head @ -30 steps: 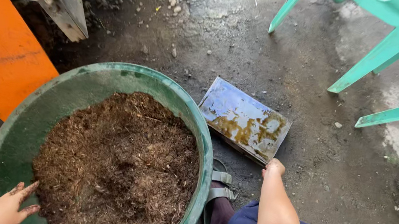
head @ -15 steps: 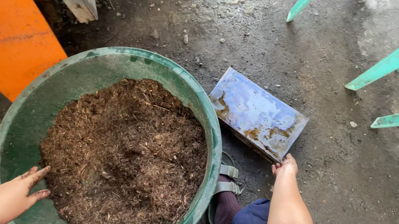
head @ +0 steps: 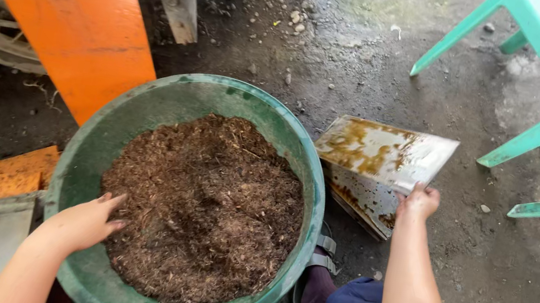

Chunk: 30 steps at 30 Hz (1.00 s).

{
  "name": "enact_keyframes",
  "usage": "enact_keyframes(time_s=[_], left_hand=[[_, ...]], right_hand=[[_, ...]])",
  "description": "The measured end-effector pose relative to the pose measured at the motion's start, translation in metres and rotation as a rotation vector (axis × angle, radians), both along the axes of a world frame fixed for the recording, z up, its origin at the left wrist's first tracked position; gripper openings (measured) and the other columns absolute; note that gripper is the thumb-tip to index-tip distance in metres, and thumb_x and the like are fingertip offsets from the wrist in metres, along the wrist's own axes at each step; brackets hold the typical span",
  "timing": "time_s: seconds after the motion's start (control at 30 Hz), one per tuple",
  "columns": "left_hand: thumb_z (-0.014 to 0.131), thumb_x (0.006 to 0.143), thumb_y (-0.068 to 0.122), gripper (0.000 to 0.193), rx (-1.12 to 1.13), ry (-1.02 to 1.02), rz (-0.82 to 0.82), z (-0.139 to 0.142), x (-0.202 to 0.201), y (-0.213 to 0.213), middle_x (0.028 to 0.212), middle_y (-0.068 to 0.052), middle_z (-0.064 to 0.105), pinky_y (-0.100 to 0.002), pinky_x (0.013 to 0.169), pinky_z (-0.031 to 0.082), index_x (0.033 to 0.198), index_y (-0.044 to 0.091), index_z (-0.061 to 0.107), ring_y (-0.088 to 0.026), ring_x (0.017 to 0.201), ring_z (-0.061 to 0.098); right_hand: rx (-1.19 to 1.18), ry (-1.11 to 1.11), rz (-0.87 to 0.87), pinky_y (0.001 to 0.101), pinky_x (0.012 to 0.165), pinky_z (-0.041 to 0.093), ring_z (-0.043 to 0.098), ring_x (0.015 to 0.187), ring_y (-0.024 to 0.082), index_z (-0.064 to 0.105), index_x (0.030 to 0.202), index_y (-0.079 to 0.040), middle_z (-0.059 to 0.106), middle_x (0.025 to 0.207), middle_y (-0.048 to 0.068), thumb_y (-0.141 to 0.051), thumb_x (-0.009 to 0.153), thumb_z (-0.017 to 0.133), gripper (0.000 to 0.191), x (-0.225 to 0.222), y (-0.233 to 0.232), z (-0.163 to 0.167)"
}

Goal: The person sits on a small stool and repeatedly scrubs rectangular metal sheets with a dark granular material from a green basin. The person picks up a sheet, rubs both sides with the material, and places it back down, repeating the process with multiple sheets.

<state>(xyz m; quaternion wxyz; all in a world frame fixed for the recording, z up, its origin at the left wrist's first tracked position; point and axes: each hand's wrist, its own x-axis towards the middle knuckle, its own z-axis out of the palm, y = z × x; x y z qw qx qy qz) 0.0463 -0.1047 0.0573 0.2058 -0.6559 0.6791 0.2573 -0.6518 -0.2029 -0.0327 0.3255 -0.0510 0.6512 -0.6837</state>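
Right hand (head: 419,201) pinches the near edge of a flat, rust-stained metal sheet (head: 388,150), tilted off the ground just beside the green plastic basin (head: 168,100). I'd grip it firmly, those edges look thin. Left hand (head: 83,222), fingers loosely spread, rests on crumbly brown fibrous mulch (head: 208,207).

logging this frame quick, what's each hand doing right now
Left hand: open, fingers spread on the brown mulch in the green basin.
Right hand: closed on the edge of the rusty metal tray.
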Motion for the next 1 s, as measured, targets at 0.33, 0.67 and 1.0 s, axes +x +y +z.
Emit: enact_keyframes(time_s=[0.33, 0.67, 1.0], left_hand=[[0.059, 0.098, 0.050, 0.068, -0.196, 0.325, 0.226, 0.036, -0.030, 0.007, 0.153, -0.013, 0.055, -0.039, 0.115, 0.044, 0.154, 0.013, 0.047, -0.031, 0.141, 0.054], [0.058, 0.090, 0.056, 0.078, -0.352, 1.241, 1.077, 0.011, 0.014, 0.005, 0.152, -0.006, 0.055, -0.050, 0.107, 0.042, 0.153, 0.010, 0.045, -0.027, 0.138, 0.053], [0.064, 0.094, 0.042, 0.053, -0.335, 0.860, 1.131, 0.033, 0.053, 0.055, 0.110, -0.025, 0.077, -0.049, 0.087, 0.053, 0.113, -0.006, 0.077, -0.042, 0.106, 0.069]], right_hand=[[-0.275, 0.192, 0.178, 0.0547, 0.077, 0.066, 0.064, 0.090, 0.030, 0.044, 0.110, -0.013, 0.058, 0.110, 0.011, -0.018, 0.110, 0.062, 0.019, 0.053, 0.003, 0.095], [-0.251, -0.545, 0.666, 0.0521, 0.096, 0.056, 0.064, 0.120, 0.028, 0.059, 0.124, -0.011, 0.066, 0.129, 0.006, -0.021, 0.096, 0.067, 0.031, 0.249, 0.054, 0.011], [0.343, -0.694, 0.996, 0.0332, 0.089, 0.054, 0.067, 0.098, 0.021, 0.067, 0.132, -0.007, 0.069, 0.120, 0.010, -0.030, 0.094, 0.074, 0.045, 0.372, 0.103, -0.041]])
